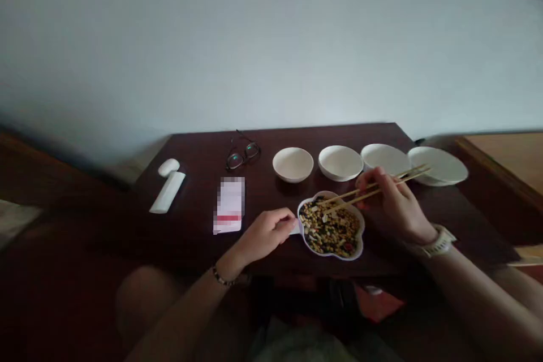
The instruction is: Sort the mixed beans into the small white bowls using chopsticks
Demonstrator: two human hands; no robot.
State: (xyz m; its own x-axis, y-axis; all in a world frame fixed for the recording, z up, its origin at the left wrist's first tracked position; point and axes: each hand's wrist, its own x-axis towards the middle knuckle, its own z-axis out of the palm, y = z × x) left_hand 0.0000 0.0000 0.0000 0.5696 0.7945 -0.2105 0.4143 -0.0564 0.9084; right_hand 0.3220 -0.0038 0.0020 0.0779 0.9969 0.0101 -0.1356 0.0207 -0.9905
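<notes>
My left hand (267,231) is closed on the short handle of a white, flower-shaped dish (360,241) near the table's front edge. Mixed beans and grains (330,233), yellow, black and pale with a few red bits, fill the dish. In my right hand (396,203) is a pair of chopsticks (352,199), held from the right side. Their tips reach into the mix by the dish's far left part, close to a pale piece. Whether the tips grip that piece I cannot tell.
Behind the dish, several white bowls stand in a row: one bowl (292,165) at left, another bowl (340,163) beside it, more to the right. Eyeglasses (242,156), a blurred-out phone-like rectangle (230,203) and a white elongated object (168,192) lie on the dark table (199,150). A wall rises behind.
</notes>
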